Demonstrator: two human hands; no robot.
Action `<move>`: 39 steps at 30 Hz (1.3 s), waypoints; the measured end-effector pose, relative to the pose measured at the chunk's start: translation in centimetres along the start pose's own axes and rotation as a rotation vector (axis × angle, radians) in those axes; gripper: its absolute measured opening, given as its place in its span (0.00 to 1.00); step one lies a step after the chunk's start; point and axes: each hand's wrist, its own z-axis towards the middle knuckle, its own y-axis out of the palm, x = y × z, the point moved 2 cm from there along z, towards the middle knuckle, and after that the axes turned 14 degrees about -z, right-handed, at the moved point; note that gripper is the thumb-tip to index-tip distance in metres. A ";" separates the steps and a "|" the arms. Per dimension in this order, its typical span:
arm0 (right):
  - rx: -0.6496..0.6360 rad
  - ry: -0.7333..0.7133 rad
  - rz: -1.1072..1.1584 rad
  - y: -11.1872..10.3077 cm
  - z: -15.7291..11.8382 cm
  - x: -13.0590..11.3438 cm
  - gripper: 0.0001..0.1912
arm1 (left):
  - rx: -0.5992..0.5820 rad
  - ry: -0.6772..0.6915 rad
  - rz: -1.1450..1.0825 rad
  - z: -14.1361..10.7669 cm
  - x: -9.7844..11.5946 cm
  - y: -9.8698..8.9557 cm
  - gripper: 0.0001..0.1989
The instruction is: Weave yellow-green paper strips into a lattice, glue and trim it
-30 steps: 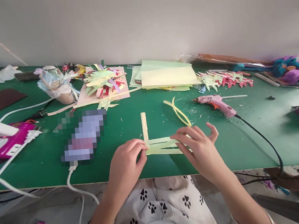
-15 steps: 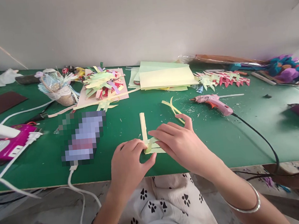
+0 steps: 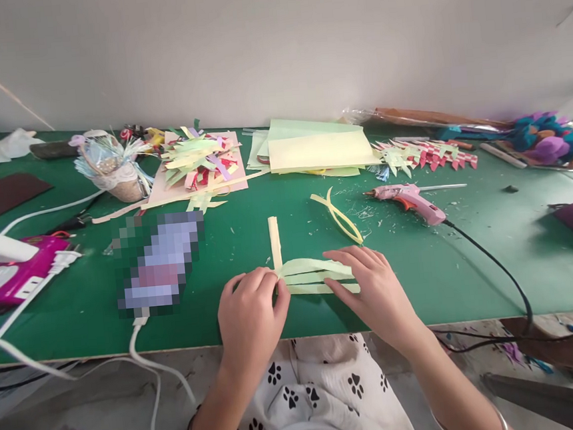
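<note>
Pale green paper strips point(image 3: 311, 267) run side by side near the table's front edge, joined at their left end to an upright pale yellow paper strip point(image 3: 274, 239). My left hand point(image 3: 251, 304) is closed, thumb and fingers pinching that joint, which they partly hide. At the other end, my right hand point(image 3: 370, 288) has its fingers over the upper green strip and its thumb below, closed round it. That strip bows up from the others. Beyond the right hand lie two loose curved yellow strips point(image 3: 339, 217), touched by neither hand.
A pink glue gun point(image 3: 418, 203) with a black cord lies at right. A charging phone point(image 3: 163, 262) is at left, near a magenta device point(image 3: 45, 266). Behind are a heap of cut strips point(image 3: 201, 157), paper sheets point(image 3: 318, 150) and a small decorated basket point(image 3: 115, 173).
My right hand has moved right along the green strips, and the folded-over strip is now stretched out to the right. My left hand keeps its pinch at the joint.
</note>
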 end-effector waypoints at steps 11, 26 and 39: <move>-0.088 0.176 -0.100 0.7 -1.6 -0.3 0.16 | 0.017 -0.020 0.011 0.2 -0.1 -0.1 0.13; -0.104 -0.016 -0.063 -1.4 1.1 0.2 0.20 | 0.025 -0.036 -0.013 0.0 -0.2 0.0 0.13; -0.353 0.167 1.051 0.2 1.5 -0.5 0.14 | -0.003 -0.054 -0.022 0.2 -0.1 -0.6 0.14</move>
